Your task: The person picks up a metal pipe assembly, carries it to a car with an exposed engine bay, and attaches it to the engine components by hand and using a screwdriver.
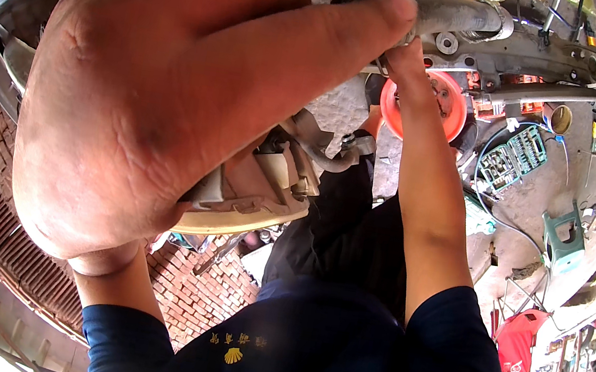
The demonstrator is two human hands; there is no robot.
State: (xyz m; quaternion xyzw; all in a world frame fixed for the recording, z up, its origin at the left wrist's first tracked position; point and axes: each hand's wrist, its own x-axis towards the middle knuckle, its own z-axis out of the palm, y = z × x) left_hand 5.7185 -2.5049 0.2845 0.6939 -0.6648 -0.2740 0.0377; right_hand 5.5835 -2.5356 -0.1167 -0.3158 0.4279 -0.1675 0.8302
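My left hand [167, 79] fills the upper left, close to the camera, with its fingers bent and one digit reaching to the end of a thick dark hose [457, 15]. What lies under its fingers is hidden. My right hand [407, 59] comes up from below to the same hose end. Its fingertips are covered by the left hand, so their grip does not show. A metal clamp [501, 23] rings the hose farther right. Just below the hose, a round metal bushing [447, 44] sits on a metal crossbar [521, 58] of a vehicle's front.
Below the crossbar stands a red basin [457, 106] with small parts inside. An open teal socket set [513, 159], a green stool [564, 237] and a red folding chair [519, 342] are at the right. A pale-edged lamp housing [237, 227] juts out under my left hand.
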